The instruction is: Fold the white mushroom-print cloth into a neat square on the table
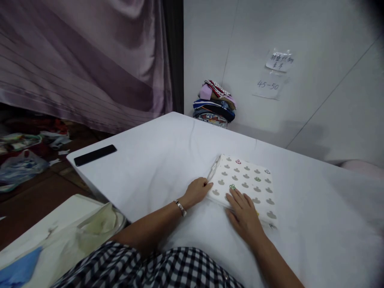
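Observation:
A folded white cloth (246, 178) with a grey, red and green print lies flat on the white table. At its near left corner, my left hand (196, 191) is closed on the edge, the thumb towards the top and the other fingers partly hidden. My right hand (244, 212) rests palm down on the near side of the cloth, fingers stretched out over the print. Folded layers show along the cloth's left edge.
The white table (156, 160) carries a long black flat object (95, 155) near its left corner. Folded fabrics (214, 104) are stacked by the wall beyond. A pinkish curtain (120, 60) hangs at the left, above plastic bags (22, 168). Pale cloth (90, 228) lies low at the left.

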The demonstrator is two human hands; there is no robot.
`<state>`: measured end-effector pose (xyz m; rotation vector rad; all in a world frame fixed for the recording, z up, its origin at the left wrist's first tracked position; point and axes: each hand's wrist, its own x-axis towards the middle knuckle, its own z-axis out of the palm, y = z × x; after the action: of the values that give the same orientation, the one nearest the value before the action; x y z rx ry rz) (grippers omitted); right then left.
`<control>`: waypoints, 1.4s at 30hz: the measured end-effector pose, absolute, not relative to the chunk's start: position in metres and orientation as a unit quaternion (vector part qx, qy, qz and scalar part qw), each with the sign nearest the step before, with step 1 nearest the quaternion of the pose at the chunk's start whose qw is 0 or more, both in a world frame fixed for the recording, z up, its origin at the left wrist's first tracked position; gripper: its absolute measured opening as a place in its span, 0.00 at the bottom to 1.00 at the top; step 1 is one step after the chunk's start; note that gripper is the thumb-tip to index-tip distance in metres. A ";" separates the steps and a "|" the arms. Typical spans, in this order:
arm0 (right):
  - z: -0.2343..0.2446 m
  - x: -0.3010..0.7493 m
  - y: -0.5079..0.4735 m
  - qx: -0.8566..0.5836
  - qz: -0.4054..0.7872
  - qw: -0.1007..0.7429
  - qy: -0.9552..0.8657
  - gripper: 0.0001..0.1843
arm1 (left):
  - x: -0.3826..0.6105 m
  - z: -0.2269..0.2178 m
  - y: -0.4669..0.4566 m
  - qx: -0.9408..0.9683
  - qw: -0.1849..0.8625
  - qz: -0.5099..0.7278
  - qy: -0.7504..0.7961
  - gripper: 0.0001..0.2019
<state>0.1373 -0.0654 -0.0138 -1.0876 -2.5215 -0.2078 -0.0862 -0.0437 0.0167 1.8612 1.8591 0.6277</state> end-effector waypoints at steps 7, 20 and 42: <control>-0.018 0.136 -0.064 -0.392 -0.073 0.196 -0.896 0.22 | -0.084 0.023 -0.024 0.663 0.208 0.234 0.680 0.16; -0.017 0.135 -0.065 -0.380 -0.060 0.207 -0.900 0.25 | -0.077 0.018 0.002 0.660 0.209 0.188 0.697 0.18; 0.011 0.173 -0.002 -0.531 0.027 0.277 -0.800 0.22 | -0.053 0.018 0.058 0.657 0.177 0.153 0.716 0.19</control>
<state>0.1729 -0.0015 0.0107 -1.4256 -2.1488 0.0722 -0.0533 0.0584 0.0182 1.8608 2.0282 0.4324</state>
